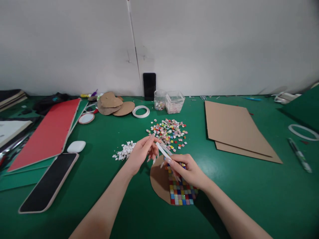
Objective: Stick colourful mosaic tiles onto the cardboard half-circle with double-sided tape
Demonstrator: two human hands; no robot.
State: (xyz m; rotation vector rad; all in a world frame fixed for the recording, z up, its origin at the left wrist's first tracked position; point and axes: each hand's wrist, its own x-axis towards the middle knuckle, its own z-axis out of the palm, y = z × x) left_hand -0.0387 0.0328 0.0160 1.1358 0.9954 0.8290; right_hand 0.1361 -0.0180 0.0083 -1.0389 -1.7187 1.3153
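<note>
In my right hand (185, 169) is a slim white pair of tweezers (163, 151), gripped between thumb and fingers, its two arms slanting up and left. My left hand (146, 149) is raised just left of it, thumb and forefinger pinched together; anything between them is too small to make out. Under my right hand lies a round cardboard disc (159, 181), its right part covered with rows of colourful mosaic tiles (183, 196). Beyond the hands spreads a heap of loose small tiles (170, 129). Beside my left hand is a pile of small white bits (124, 151).
A clear cup (159, 100) and a clear square box (175, 102) hold small pieces. Behind them a black phone (149, 86) leans on the wall. Cardboard sheets (234, 127) lie right. Another phone (50, 182), a white case (76, 146) and a red board (47, 132) lie left.
</note>
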